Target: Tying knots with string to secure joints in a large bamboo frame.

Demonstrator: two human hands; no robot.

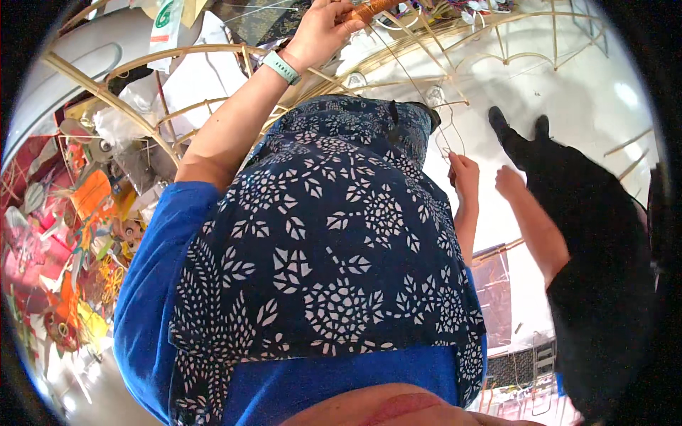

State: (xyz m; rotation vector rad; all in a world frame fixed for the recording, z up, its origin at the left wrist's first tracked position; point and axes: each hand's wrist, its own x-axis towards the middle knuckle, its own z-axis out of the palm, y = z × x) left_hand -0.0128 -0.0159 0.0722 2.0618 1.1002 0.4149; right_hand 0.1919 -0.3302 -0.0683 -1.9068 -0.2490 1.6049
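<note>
At the top, my left hand [328, 30] is closed around a rod-shaped spool of orange-brown thread [371, 10], part of which runs out of view. A thin thread [406, 73] slants from it down toward my right side. There my right hand [463, 172] pinches thin, loosely looped strands [455, 132], its fingers partly turned away. My left forearm, with a pale green watch band [282, 67], reaches across a frame of bent bamboo strips [186, 51]. The two hands are well apart.
Another person in black [604, 263] stands close on the right, a hand [509, 182] near my right one. More bamboo framework [554, 35] arches over the pale floor at the upper right. Colourful craft pieces [92, 192] crowd the left side. My patterned apron [341, 234] fills the middle.
</note>
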